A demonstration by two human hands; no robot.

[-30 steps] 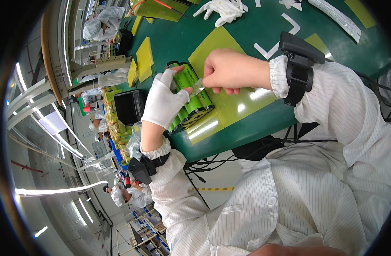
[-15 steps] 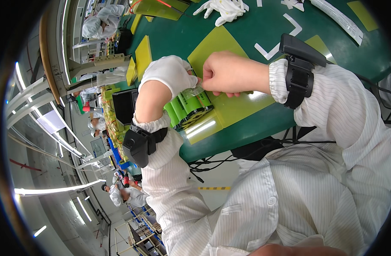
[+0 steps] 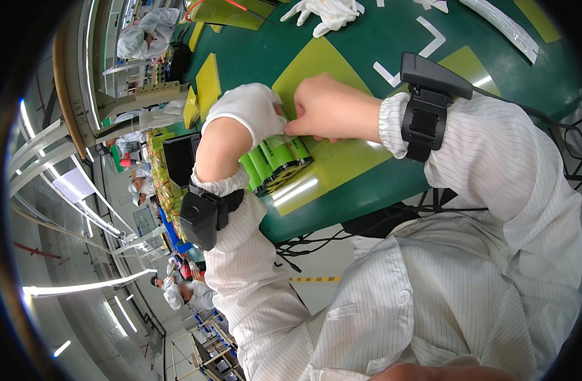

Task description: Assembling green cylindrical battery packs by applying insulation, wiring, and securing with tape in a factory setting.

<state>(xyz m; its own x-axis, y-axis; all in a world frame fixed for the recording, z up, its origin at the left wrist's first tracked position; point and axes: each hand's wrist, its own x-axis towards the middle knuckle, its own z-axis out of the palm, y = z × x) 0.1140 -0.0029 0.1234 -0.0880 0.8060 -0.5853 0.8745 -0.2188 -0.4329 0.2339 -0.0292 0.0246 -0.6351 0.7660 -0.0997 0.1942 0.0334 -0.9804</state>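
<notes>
A pack of green cylindrical battery cells (image 3: pixel 273 162) lies on its side on yellow-green sheets. My left hand (image 3: pixel 248 113), in a white glove, curls over the far part of the battery pack; its fingertips are mostly hidden. Close beside it on the right is my right hand (image 3: pixel 332 109), bare, with thumb and fingers pinched together near the upper edge of the cells. What that pinch holds is hidden. Something clear and shiny lies over the cells just below the hands.
Yellow-green sheets (image 3: pixel 319 66) lie on the green tabletop (image 3: pixel 367 35). White gloves (image 3: pixel 323 14), white L-shaped strips (image 3: pixel 433 37) and a long white packet (image 3: pixel 500 26) are farther back. Yellow blocks (image 3: pixel 208 86) stand left. Black cables (image 3: pixel 304 244) hang below the table edge.
My right hand has shifted slightly left and down, closer to my gloved left hand. The view has moved slightly. The battery pack stays beneath the left hand.
</notes>
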